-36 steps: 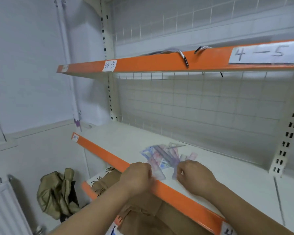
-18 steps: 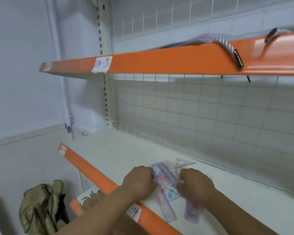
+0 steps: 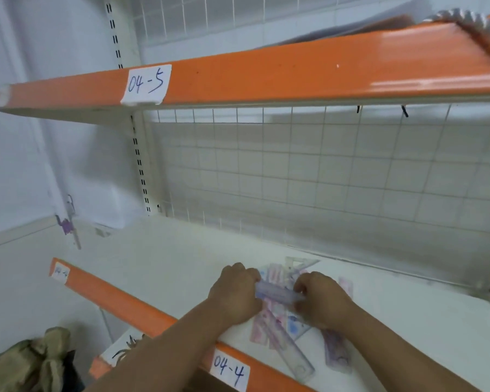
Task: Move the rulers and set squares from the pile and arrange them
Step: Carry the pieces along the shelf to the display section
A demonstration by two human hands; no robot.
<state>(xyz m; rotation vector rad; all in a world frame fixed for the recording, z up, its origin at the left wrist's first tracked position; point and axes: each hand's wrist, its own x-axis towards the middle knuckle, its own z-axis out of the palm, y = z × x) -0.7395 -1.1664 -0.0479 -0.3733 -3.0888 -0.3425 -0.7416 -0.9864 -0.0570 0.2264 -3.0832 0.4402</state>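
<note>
Rulers and set squares (image 3: 280, 326) lie in a loose, overlapping pile on the white shelf (image 3: 167, 264), close to its orange front edge and just behind the paper label 04-4 (image 3: 228, 373).

**Change.** Half a second ago both hands rested on top of the pile and nothing was lifted. One clear ruler (image 3: 277, 292) is now raised off the pile and held crosswise between the hands. The left hand (image 3: 235, 295) has its fingers curled round the left end. The right hand (image 3: 323, 301) grasps the right end in the same way. Neither hand is free. The view has also moved closer and leftward along the shelf.

**Meaning for the task.** The first item appears to have been separated, and arranging has not begun, since no ordered row shows anywhere on the shelf. The rest of the pile is untouched:
- a long ruler (image 3: 292, 352) points toward the front edge;
- a pink-printed ruler (image 3: 335, 355) lies just beside it, below the right wrist;
- a set square (image 3: 297, 263) shows at the rear.

The bare shelf left of the pile looks like the likely place to set the ruler down.

**Surface and room.** The shelf is a flat white board backed by a wire mesh panel (image 3: 323, 179), which is fixed to a slotted upright (image 3: 139, 165). Above it is an upper shelf (image 3: 266, 75) with an orange edge and the label 04-5 (image 3: 146, 84). A blurred cord (image 3: 475, 24) rests on that upper shelf. A white wall (image 3: 26, 151) closes the left side. An olive bag (image 3: 31, 360) sits on the floor at lower left.
</note>
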